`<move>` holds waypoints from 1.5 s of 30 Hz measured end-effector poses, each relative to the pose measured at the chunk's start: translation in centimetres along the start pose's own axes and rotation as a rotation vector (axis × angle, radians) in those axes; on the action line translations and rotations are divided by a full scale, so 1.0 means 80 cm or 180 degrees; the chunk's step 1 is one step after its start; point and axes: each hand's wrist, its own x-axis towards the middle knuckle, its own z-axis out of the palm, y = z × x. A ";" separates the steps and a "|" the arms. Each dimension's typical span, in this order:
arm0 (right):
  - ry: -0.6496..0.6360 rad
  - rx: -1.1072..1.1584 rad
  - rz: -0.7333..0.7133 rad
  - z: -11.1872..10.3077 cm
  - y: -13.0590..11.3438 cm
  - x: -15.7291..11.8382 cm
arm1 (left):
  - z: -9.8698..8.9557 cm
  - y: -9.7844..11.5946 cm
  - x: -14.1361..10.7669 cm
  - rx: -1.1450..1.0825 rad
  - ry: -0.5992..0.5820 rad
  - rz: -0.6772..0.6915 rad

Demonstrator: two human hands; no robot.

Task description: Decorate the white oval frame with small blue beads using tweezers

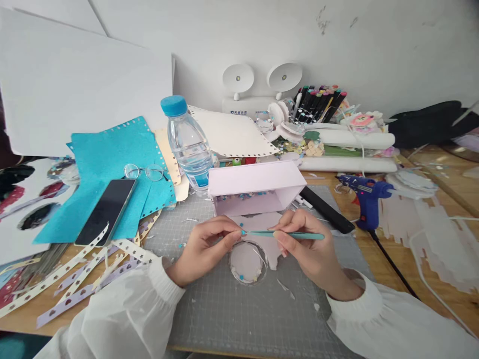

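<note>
Head view: our left grip [207,247] pinches a small blue piece [243,233] at the tip of the turquoise tweezers [305,236], which our right grip [312,257] grasps. Just below, on the cutting mat [209,314], the white disc [246,262] seems partly decorated: bits [241,277] dot its lower edge, its upper edge apparently left.

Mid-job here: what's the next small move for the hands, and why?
I'd probably close the tweezers firmly on the blue bit before the left hand lets go. The left hand seems to pinch that bit, and the right hand holds the tweezers with their tip at it, but whether the tip grips it is too small to tell.
</note>
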 end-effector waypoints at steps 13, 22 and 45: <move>-0.0022 -0.0166 -0.0019 0.003 -0.008 0.002 | -0.001 -0.001 0.000 -0.0026 -0.0095 0.0014; 0.0074 -0.0530 -0.0369 0.008 -0.012 0.004 | -0.001 -0.002 0.000 0.0065 -0.0100 -0.0006; -0.0102 -0.0182 -0.0156 0.008 -0.011 -0.003 | -0.002 -0.001 0.000 -0.0331 -0.0199 -0.0268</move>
